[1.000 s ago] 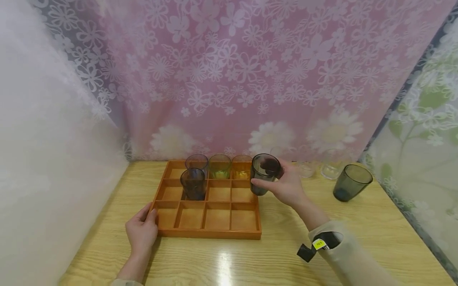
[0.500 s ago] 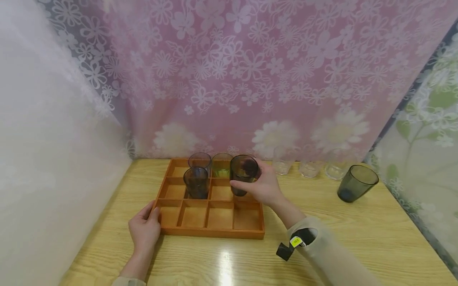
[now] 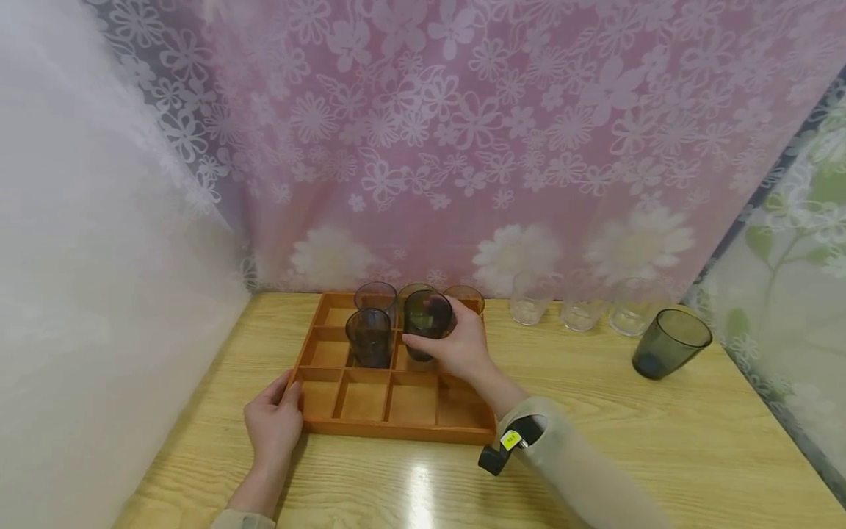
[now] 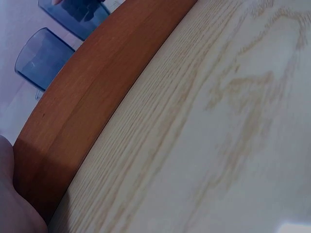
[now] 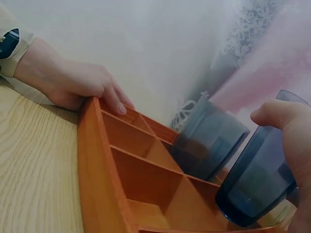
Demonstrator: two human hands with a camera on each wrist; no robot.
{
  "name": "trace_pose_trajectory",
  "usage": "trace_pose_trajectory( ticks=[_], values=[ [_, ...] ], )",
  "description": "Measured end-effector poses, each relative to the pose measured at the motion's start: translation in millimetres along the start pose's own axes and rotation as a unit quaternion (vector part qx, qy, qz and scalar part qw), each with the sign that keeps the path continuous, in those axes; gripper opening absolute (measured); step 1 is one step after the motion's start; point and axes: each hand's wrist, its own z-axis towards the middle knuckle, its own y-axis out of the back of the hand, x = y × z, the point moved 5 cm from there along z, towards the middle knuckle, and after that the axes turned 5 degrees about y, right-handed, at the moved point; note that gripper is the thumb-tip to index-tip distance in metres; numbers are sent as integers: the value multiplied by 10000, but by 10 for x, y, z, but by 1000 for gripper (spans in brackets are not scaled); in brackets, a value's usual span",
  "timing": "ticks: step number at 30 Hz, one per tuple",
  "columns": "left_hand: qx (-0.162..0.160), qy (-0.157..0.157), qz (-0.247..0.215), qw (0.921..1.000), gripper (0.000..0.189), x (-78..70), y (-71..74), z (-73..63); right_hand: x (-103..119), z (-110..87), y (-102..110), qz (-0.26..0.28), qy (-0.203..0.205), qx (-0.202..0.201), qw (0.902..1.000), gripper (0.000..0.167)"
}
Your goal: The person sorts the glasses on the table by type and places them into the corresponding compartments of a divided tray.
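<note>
My right hand (image 3: 463, 342) grips a dark grey glass (image 5: 257, 170), thumb on the near side, its base low over the middle row of a wooden compartment tray (image 3: 396, 432). Beside it, to the left, another dark glass (image 3: 369, 339) stands in a middle-row compartment. In the back row are a bluish glass (image 3: 374, 295), a greenish glass partly hidden behind the held one, and an amber glass (image 3: 466, 295) partly covered by the right hand. My left hand (image 3: 272, 422) holds the tray's left side near the front corner, fingers hooked over its rim in the right wrist view.
Right of the tray, several clear glasses line the back of the wooden table (image 3: 595, 441), among them a clear glass (image 3: 526, 303). An olive-grey glass (image 3: 669, 345) stands farther right. A pink floral curtain (image 3: 423, 147) hangs behind, with pale cloth on both sides.
My right hand has carried the dark glass leftward, from the tray's right edge to beside the other dark glass. The left hand keeps its hold on the tray; the view has shifted slightly.
</note>
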Motion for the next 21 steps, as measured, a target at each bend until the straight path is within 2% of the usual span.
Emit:
trace_pose_trajectory(
  ticks=[12,21],
  values=[
    [19,-44,63,10000,32,9,-10,3,-131,-73,-168,-274,41,-312,9991,71],
    [5,-44,46,10000,32,26,5,11,-219,-167,-244,-94,-167,-222,9996,70]
  ],
)
